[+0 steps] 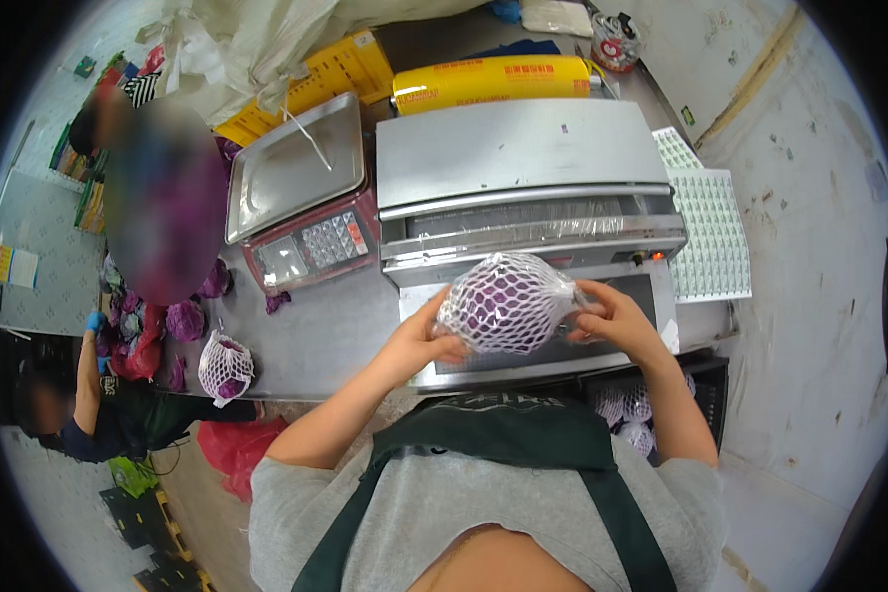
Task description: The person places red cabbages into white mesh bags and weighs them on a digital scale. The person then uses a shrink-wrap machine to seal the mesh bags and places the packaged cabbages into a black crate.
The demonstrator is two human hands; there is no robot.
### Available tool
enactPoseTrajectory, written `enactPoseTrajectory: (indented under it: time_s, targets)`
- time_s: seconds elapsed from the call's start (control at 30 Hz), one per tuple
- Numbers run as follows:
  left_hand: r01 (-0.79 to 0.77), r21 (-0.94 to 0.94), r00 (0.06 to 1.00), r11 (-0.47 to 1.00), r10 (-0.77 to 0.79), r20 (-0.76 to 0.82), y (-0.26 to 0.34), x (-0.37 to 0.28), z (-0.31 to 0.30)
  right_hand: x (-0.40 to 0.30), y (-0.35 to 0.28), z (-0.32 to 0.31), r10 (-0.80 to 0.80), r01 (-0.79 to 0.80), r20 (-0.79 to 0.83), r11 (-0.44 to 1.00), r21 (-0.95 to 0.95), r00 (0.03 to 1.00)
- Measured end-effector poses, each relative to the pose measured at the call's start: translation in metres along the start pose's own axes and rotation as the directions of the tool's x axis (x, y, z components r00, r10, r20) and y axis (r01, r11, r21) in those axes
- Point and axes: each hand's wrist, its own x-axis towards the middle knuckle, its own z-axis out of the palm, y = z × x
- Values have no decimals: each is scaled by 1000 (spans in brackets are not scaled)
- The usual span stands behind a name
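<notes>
A red cabbage [499,303] in a white foam net, with clear film over it, is held up between my two hands. My left hand [418,337] supports its left side, fingers beneath it. At its other end, my right hand [610,318] grips the gathered film with thumb and fingers. Below and behind the cabbage is a steel film-wrapping machine [518,152], its orange light lit and a dark plate [640,296] at its front. A roll of yellow-wrapped cling film [488,83] lies at the machine's back.
Left of the machine stands a red weighing scale [307,248] with a steel pan. Another netted cabbage [226,368] and bare cabbages [185,320] lie farther left, near a blue-gloved co-worker [81,414]. Label sheets [710,233] lie at right; a black crate [714,403] holds wrapped cabbages.
</notes>
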Motion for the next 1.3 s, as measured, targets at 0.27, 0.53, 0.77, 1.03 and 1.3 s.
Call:
enactPoseTrajectory:
  time_s: [0.27, 0.53, 0.77, 1.03, 1.3]
  targets:
    - [-112, 618, 842, 778, 404, -356, -38, -22, -45, -18, 28, 18, -389, 261, -630, 921, -290, 672]
    - [-424, 623, 813, 657, 579, -57, -71, 41, -12, 31, 80, 91, -401, 311, -505, 915, -256, 765]
    - [-694, 25, 720, 719, 694, 18, -62, 10, 37, -20, 68, 143, -151, -54, 140, 468, 882, 979]
    - [276, -344, 747, 897, 25, 664, -52, -17, 128, -150, 128, 89, 16, 231, -344, 711, 664, 939]
    - [-649, 242, 439, 721, 95, 894, -116, 16, 302, -279, 268, 53, 156, 648, -686, 233, 725, 711]
